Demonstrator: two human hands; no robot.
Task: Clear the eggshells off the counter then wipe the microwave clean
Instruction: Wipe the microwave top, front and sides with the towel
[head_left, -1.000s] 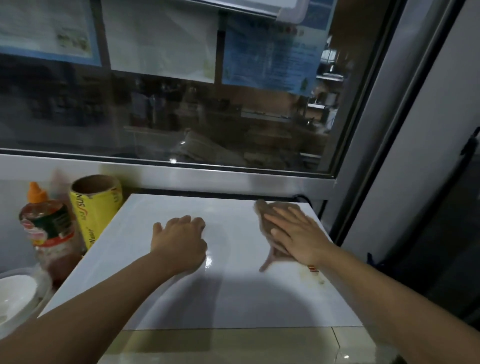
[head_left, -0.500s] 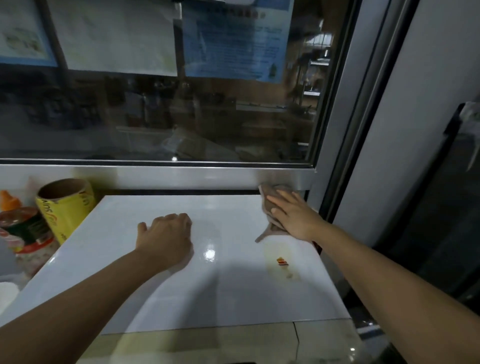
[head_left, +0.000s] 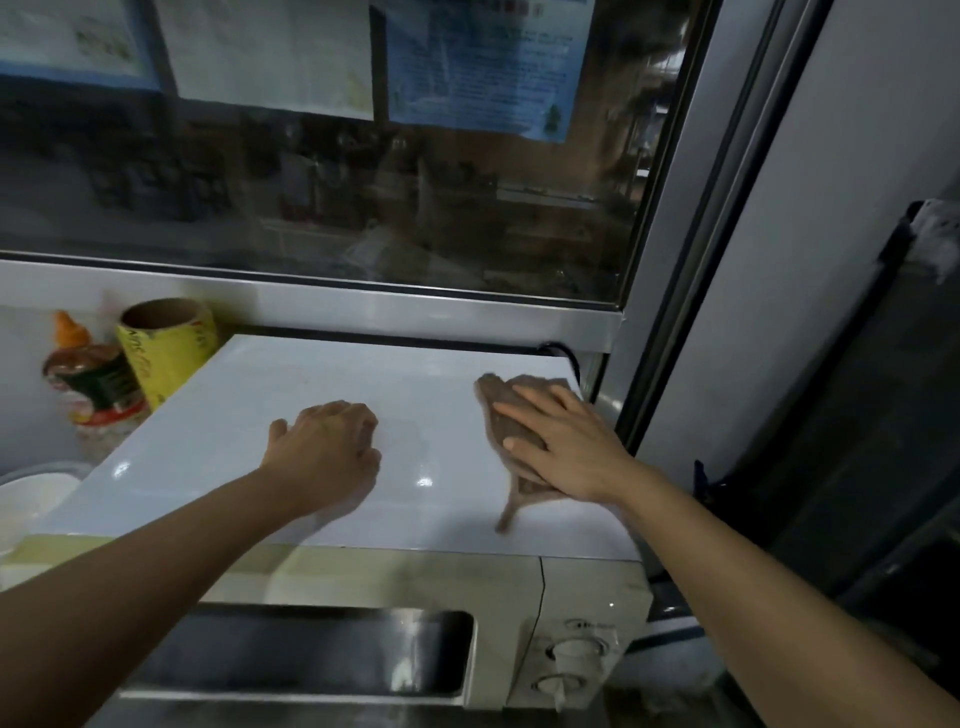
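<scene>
Right hand flat on cloth, left hand fisted atop microwave

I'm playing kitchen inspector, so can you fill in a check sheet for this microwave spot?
Surface: microwave top, white and glossy.
Job's things: brown cloth on the top's right side; eggshells: nothing seen.
Clutter: sauce bottle, yellow roll and white bowl, left of the microwave.
Hands: right hand presses flat on the cloth; left hand rests curled on the top, holding nothing.
Cables: black cable behind the right rear corner.
Surroundings: window with papers.
</scene>
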